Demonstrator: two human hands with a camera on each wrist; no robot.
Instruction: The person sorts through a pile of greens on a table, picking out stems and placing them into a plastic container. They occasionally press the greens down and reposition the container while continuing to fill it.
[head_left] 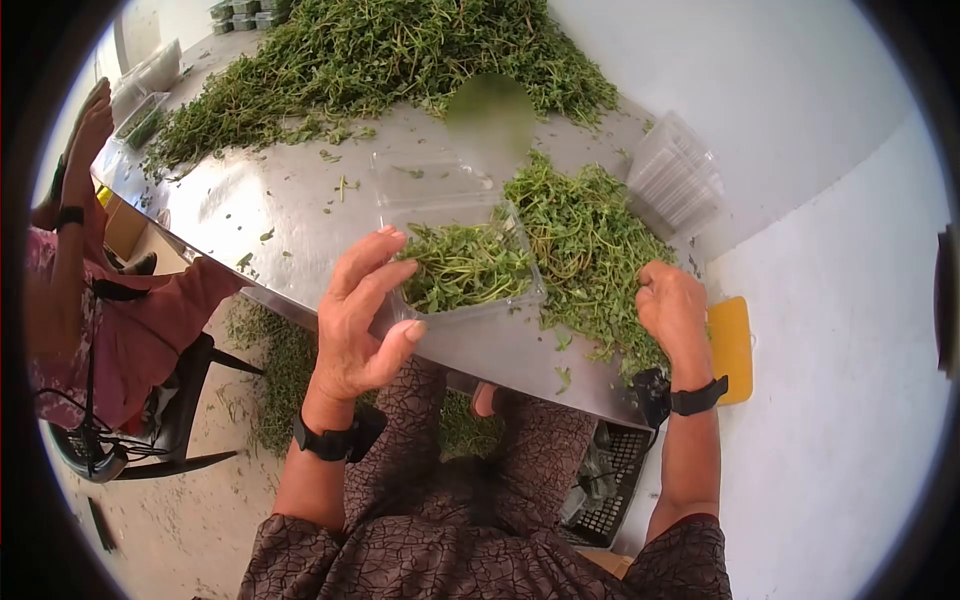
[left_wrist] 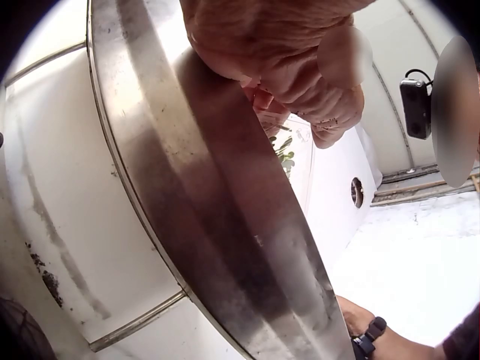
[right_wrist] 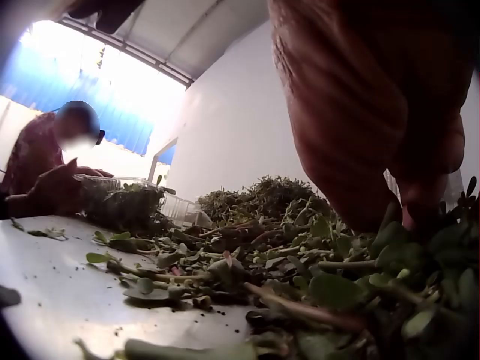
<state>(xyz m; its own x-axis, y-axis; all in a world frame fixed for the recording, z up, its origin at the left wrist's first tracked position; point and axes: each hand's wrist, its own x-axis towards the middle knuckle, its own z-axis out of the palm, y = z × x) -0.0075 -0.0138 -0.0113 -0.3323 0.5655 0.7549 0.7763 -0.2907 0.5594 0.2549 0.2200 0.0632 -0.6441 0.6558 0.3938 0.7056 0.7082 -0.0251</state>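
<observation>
In the head view, my left hand (head_left: 365, 315) is beside a clear plastic clamshell box (head_left: 540, 285), fingers spread and loosely bent along its left side. Leafy green stems with small rounded leaves (head_left: 465, 265) fill the box, and its lid (head_left: 430, 180) is folded back on the table. My right hand (head_left: 675, 305) is at the right edge of a small pile of the same stems (head_left: 580, 230). Its fingers are curled, and in the right wrist view the fingertips go down among the leaves (right_wrist: 337, 289), which partly hide them.
A large heap of greens (head_left: 400, 60) covers the back of the metal table (head_left: 300, 200). Stacked empty clear boxes (head_left: 675, 175) stand at the right by the wall. Another person (head_left: 90, 300) sits at the left. A black crate (head_left: 625, 480) and a yellow board (head_left: 730, 350) are lower right.
</observation>
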